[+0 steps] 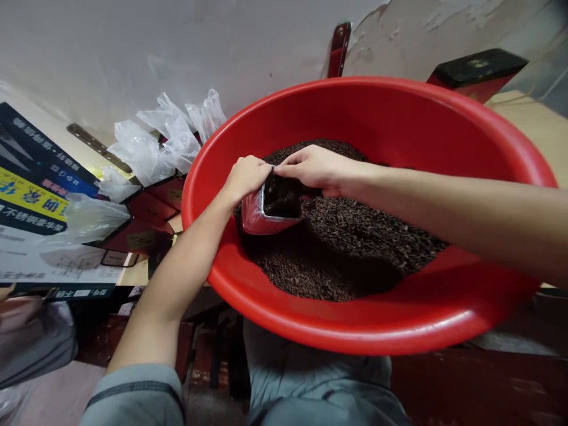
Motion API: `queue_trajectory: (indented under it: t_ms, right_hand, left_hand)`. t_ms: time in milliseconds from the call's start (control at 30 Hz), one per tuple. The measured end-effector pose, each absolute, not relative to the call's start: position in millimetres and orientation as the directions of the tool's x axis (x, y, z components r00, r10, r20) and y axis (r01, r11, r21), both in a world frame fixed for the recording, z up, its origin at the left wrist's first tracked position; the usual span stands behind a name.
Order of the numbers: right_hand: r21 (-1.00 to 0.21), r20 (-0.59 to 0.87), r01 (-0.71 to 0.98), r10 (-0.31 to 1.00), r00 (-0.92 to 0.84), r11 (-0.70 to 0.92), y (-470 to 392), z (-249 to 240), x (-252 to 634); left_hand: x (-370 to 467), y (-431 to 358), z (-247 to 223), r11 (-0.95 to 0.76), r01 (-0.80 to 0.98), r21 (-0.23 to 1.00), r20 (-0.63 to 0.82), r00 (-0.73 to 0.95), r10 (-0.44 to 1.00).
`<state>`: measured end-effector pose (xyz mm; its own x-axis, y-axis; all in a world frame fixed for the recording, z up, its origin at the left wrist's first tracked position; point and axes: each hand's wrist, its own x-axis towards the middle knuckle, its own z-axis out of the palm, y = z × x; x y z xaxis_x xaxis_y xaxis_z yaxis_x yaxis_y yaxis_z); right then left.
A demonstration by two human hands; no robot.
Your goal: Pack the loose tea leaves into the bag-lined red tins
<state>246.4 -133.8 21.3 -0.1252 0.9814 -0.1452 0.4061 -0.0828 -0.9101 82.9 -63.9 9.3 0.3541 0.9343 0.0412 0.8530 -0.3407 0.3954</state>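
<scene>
A red box (270,226) lined with a clear plastic bag (258,204) is tilted inside a large red basin (377,338). Dark dried leaves, like loose tea (377,231), cover the basin's bottom and also show inside the box's mouth. My left hand (249,177) is closed on the far left edge of the box, thumb along its rim. At the same rim, my right hand (317,168) pinches the edge with thumb and forefinger, tips almost touching my left thumb. Its other fingers are curled and partly hidden above the leaves.
Several boxes with plastic bags (142,151) sticking out stand left of the basin, beside a printed carton (39,195). Behind the basin, a black-and-red box (479,68) and a dark red upright piece (339,50) are near the wall. A grey-clothed person's part shows at lower left.
</scene>
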Motion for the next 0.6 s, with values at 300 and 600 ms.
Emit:
queue_trajectory:
  t_ms: [300,600]
  right_hand:
    - [-0.933,-0.279,0.285,0.941,-0.190,-0.219,-106.6,10.3,185.9]
    - [-0.944,-0.162,0.309,0.978,-0.129,-0.116,-121.6,28.9,236.4]
  left_hand:
    - [58.5,-56.5,14.8,-0.277,0.803,0.527,-0.045,0.352,0.935]
    - [41.7,-55.8,28.5,-0.292,0.895,0.338,-0.156,0.359,0.920]
